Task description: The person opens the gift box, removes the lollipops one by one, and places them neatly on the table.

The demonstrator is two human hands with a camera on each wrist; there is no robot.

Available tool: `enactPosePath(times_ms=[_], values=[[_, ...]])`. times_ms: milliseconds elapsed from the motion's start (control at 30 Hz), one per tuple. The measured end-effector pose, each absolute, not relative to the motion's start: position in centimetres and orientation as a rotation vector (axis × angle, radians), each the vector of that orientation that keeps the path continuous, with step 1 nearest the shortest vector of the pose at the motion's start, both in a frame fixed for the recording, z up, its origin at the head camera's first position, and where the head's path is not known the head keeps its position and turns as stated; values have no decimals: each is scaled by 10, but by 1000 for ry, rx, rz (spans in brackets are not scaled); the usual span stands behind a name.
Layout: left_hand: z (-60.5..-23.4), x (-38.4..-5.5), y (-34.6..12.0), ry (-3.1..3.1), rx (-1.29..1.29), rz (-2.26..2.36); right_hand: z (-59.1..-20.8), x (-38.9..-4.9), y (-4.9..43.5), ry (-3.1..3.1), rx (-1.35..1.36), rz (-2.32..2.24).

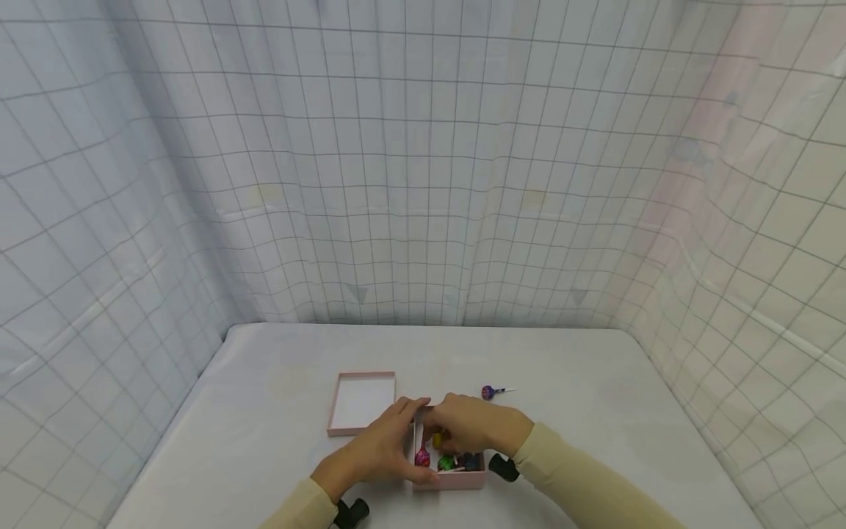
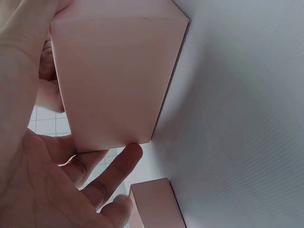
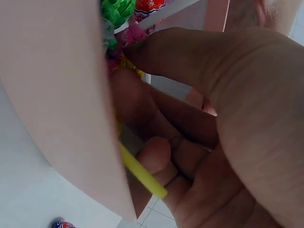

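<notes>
My left hand [image 1: 380, 448] grips a pale pink box [image 1: 456, 480] from its left side, thumb at the near wall and fingers at the far end. In the left wrist view the box's side wall [image 2: 114, 80] stands between thumb and fingertips. Inside the box lie several wrapped lollipops, among them a pink one [image 1: 422, 457] and a green one [image 1: 446, 463]. My right hand [image 1: 472, 422] reaches into the box with curled fingers, thumb and forefinger pinching a lollipop with a yellow wrapper [image 3: 130, 65]. A yellow stick [image 3: 142, 172] shows beside the lower fingers. The hand partly hides the box's contents.
A shallow pink lid [image 1: 362, 402], white inside, lies on the white table [image 1: 264, 382] beyond the left hand. One purple lollipop [image 1: 487, 392] with a white stick lies beyond the right hand. White gridded curtains [image 1: 410, 184] surround the table at the back and sides.
</notes>
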State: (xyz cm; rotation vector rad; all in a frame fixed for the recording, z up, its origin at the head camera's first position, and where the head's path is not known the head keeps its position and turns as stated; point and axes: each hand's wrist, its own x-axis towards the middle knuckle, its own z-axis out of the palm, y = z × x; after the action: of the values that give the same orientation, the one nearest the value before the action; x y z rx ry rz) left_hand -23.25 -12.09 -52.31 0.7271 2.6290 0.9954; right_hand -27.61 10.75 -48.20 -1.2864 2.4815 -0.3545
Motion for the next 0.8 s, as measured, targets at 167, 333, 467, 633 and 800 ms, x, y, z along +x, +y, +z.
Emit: enactPosePath(times_ms=[167, 333, 467, 633, 800], values=[[-523, -234, -119, 2640, 704, 974, -484, -276, 110, 2523, -1256, -353], [-523, -234, -119, 2640, 690, 970, -488, -278, 113, 2533, -1255, -380], [-524, -234, -119, 2639, 695, 964, -488, -279, 114, 2503, -1266, -433], [-525, -235, -119, 2632, 694, 967, -487, -280, 115, 2475, -1261, -503], [-525, -235, -119, 2631, 703, 965, -491, -282, 117, 2490, -1268, -554]])
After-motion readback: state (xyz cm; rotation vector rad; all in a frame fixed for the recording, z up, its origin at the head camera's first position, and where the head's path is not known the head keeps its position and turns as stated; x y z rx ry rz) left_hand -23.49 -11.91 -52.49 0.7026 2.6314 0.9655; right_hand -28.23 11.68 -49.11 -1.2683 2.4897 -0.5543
